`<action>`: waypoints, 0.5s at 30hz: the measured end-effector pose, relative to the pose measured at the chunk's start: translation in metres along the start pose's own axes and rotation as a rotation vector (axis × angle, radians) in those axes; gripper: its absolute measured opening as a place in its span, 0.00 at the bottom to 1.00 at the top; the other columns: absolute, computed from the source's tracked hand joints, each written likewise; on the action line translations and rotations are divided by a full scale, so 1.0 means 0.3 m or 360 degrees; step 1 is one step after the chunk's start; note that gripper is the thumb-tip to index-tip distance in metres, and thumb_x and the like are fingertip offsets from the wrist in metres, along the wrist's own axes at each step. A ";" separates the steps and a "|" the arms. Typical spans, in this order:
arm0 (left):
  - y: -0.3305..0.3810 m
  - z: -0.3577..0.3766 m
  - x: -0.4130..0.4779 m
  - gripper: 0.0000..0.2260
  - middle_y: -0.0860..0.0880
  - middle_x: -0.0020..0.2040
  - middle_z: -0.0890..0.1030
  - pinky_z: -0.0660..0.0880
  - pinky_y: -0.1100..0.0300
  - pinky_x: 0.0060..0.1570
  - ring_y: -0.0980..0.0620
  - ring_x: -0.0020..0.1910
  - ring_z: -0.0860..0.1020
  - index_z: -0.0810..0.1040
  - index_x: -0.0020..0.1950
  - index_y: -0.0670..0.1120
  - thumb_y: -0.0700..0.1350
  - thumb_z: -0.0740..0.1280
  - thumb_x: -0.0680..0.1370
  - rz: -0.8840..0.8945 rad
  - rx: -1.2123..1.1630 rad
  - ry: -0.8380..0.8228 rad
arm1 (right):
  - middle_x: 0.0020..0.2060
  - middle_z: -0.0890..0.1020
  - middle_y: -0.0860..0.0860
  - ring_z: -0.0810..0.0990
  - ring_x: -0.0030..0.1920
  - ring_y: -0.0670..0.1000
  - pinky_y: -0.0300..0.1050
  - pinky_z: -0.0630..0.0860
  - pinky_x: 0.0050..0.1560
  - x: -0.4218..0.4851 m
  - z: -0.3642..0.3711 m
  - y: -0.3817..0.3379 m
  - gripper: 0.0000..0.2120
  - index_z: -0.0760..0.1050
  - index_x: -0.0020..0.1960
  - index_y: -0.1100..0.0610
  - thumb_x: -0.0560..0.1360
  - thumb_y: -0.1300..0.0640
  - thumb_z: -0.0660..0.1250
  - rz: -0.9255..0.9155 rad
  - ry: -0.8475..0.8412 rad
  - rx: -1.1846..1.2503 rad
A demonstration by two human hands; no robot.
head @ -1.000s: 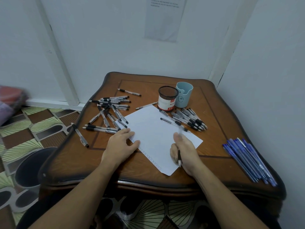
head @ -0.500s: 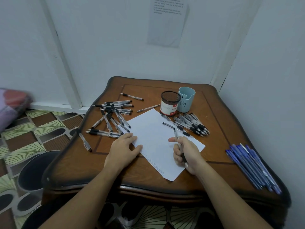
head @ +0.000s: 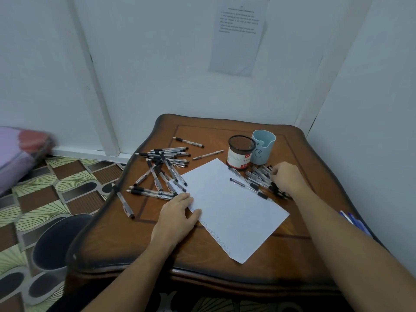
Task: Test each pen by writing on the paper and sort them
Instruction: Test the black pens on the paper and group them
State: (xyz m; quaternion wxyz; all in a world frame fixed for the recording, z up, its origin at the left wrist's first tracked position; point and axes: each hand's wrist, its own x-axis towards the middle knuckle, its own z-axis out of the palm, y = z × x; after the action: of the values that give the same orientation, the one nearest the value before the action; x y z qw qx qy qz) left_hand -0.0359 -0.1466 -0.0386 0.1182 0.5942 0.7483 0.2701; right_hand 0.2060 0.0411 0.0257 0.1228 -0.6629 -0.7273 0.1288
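1. A brown wooden table (head: pixel 225 255) stands in a white-walled corner, a printed notice (head: pixel 238 37) on the wall at 12 o'clock.
2. The left hand (head: pixel 177 216) lies flat, fingers together, on the paper (head: pixel 231 206) at its 9 o'clock edge.
3. The right hand (head: pixel 286 177), which held a pen half a second ago, now rests curled on the sorted pens (head: pixel 258 179) at 2 o'clock; I cannot tell whether it pinches one. Loose pens (head: pixel 162 172) lie at 10 o'clock.

Both arms are bare, with no sleeves, watch, rings or gloves to see, from the left hand (head: pixel 175 216) at about 7 o'clock to the right hand (head: pixel 286 177) at about 3 o'clock.
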 end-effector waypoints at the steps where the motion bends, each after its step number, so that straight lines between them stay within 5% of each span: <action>1: 0.001 0.000 0.001 0.23 0.51 0.73 0.69 0.59 0.58 0.71 0.55 0.72 0.64 0.72 0.71 0.46 0.55 0.64 0.79 0.0004 0.0000 0.0005 | 0.49 0.82 0.57 0.78 0.46 0.53 0.41 0.70 0.41 0.001 0.007 0.002 0.06 0.81 0.53 0.60 0.79 0.61 0.66 -0.0002 -0.0027 -0.0055; 7: 0.000 -0.002 -0.001 0.23 0.52 0.73 0.69 0.59 0.62 0.70 0.56 0.72 0.64 0.72 0.71 0.46 0.55 0.63 0.79 0.0008 -0.0006 0.0020 | 0.49 0.79 0.55 0.76 0.49 0.54 0.47 0.74 0.48 -0.018 0.064 -0.063 0.10 0.82 0.55 0.57 0.79 0.60 0.63 -0.0239 0.0329 -0.0015; 10: 0.001 -0.006 -0.004 0.23 0.52 0.73 0.69 0.59 0.62 0.69 0.56 0.71 0.65 0.72 0.71 0.46 0.56 0.63 0.79 -0.0009 -0.0021 0.0025 | 0.49 0.83 0.54 0.78 0.49 0.51 0.42 0.69 0.47 -0.047 0.127 -0.176 0.10 0.83 0.51 0.59 0.78 0.62 0.64 -0.0573 0.0020 0.0307; 15: 0.007 -0.011 -0.009 0.21 0.53 0.71 0.70 0.59 0.66 0.66 0.57 0.70 0.65 0.74 0.68 0.46 0.55 0.64 0.79 -0.0002 -0.0023 0.0075 | 0.50 0.85 0.50 0.79 0.48 0.46 0.42 0.74 0.52 -0.106 0.274 -0.402 0.07 0.84 0.50 0.57 0.77 0.56 0.68 -0.0654 -0.0412 0.0686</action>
State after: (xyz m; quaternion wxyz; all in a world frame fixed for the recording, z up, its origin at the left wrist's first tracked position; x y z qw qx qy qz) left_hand -0.0352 -0.1498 -0.0351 0.1051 0.5863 0.7494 0.2893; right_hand 0.0678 -0.0032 -0.0093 0.1902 -0.4391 -0.8115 0.3354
